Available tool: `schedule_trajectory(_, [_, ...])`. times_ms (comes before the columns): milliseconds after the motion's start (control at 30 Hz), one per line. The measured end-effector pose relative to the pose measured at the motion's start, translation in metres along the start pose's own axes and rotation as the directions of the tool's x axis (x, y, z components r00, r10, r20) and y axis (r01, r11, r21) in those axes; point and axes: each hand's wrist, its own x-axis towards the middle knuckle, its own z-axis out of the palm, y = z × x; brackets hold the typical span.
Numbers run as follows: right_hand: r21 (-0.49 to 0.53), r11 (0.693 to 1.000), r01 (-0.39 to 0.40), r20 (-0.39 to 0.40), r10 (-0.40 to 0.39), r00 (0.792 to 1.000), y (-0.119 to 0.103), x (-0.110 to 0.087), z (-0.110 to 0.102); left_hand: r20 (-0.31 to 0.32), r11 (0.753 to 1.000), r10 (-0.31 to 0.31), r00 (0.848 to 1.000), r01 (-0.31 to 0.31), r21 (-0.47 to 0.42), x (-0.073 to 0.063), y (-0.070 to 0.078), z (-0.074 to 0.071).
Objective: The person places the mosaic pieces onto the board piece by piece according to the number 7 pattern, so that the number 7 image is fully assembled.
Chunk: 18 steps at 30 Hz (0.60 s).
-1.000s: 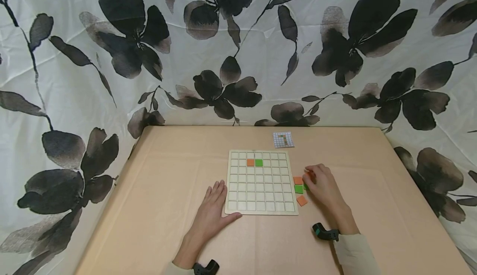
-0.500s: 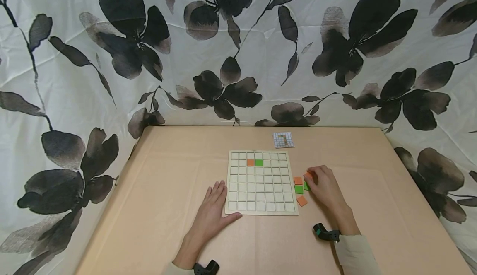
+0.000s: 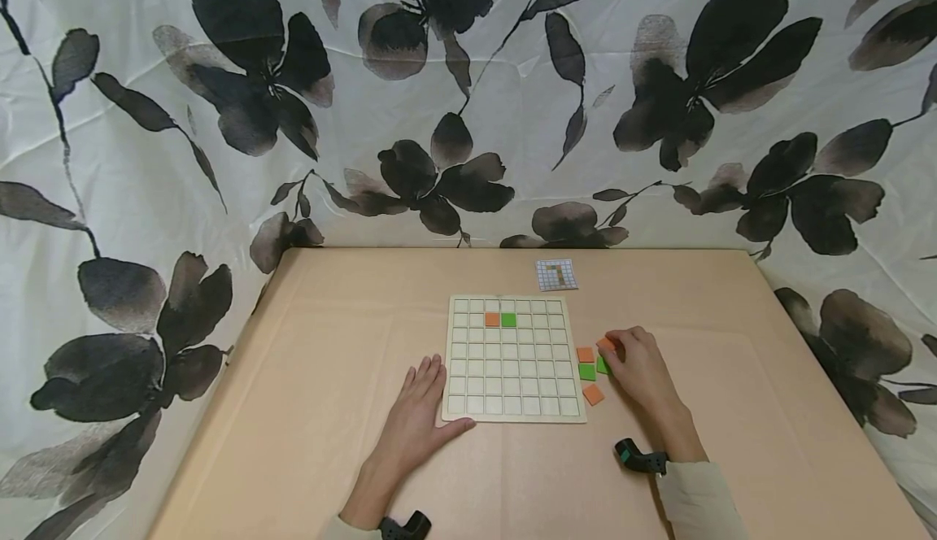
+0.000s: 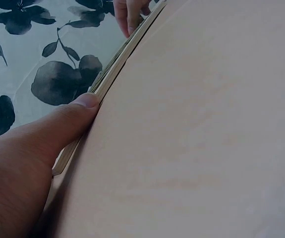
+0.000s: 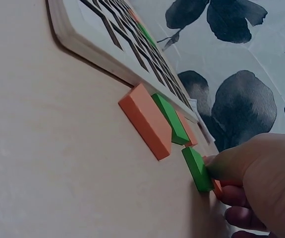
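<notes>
A pale wooden grid board (image 3: 512,420) lies on the table, with one orange and one green square tile (image 3: 508,320) side by side in its second row. My left hand (image 3: 417,418) rests at the board's lower left corner, fingers straight along the left side and thumb against the front edge. Right of the board, my right hand (image 3: 641,365) pinches an orange tile (image 3: 605,344) between thumb and fingers, beside a green tile (image 5: 197,169). Close by lie another orange tile (image 3: 585,354), a green tile (image 3: 587,372) and a tilted orange tile (image 5: 147,121).
Behind the board lies a small card (image 3: 556,275) printed with a grid and a coloured pattern. The light wooden table (image 3: 307,320) ends at a white cloth (image 3: 351,101) with dark flowers, hanging behind and at the sides.
My right hand has shifted slightly to the right, and more of the orange and green tiles by its fingertips shows. The left hand and the board stay in place.
</notes>
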Motion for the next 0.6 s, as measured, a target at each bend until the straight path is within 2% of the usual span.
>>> schedule_trajectory(433, [0.020,1.000,-0.014,0.009,0.014,1.000,0.0015,0.0008,0.0025,0.005,1.000,0.000,1.000,0.000,-0.002,-0.0008,0.0008,-0.0002])
schedule_trajectory(600, [0.037,0.999,0.005,-0.004,-0.005,1.000,0.0007,0.0011,0.0021,0.000,1.000,0.002,1.000,-0.002,0.003,-0.0009,0.0004,0.0000])
